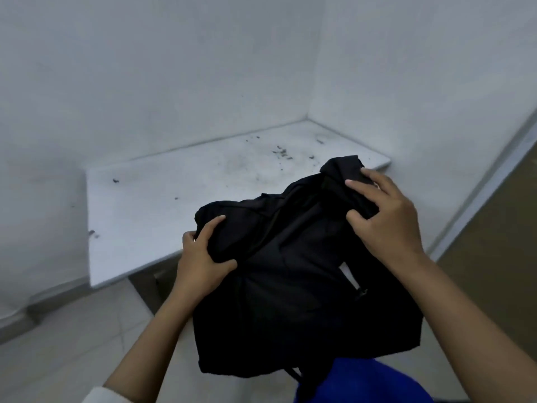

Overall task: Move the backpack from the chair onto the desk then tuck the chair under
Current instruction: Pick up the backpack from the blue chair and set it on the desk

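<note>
Nearest the camera, a blue chair (363,382) edge shows just below the black backpack (290,286). Both hands clutch the backpack's fabric: the left hand (200,257) bunches its left side, the right hand (386,219) pinches its top right. The backpack hangs over the front edge of the white desk (174,205), its far end above the dusty surface; white walls (174,68) stand behind

You look down from head height, facing the corner desk (180,205). Your view sits close above it. No second view.
</note>
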